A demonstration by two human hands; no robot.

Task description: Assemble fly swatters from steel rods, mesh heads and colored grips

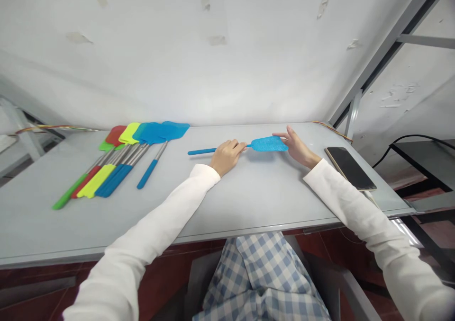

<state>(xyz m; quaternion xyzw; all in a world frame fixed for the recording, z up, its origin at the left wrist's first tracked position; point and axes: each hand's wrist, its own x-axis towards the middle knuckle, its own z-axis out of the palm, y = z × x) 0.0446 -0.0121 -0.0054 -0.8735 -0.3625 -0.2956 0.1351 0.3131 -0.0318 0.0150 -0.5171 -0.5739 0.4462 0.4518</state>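
left hand (pixel 226 156) grips the blue fly swatter (pixel 268 144) by its shaft, centre of frame; right hand (pixel 299 147), unclenched, thumb raised, meets its head. other swatters (pixel 115 179) lie at frame left.

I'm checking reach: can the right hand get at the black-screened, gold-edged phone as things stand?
Probably yes: the right hand is at the tip of the blue mesh fly swatter, the phone lies beside its white sleeve, and nothing visible blocks the way.
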